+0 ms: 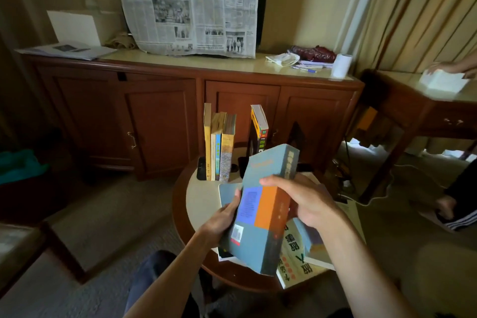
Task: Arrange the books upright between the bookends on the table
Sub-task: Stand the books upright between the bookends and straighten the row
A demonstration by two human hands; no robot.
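Both hands' grip, left (224,217) and right (308,205), clasps a thick grey-blue, orange-banded book (260,210)

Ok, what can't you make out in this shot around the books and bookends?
- Right bookend: head view, dark against the cabinet, its base hidden by the blue book.
- Left bookend: only its black base shows beside the standing books.
- Flat books on the table: number unclear, covered by the blue book and the right hand.
- Left hand: fingers hidden behind the blue book.
- Spine titles: too small and blurred.
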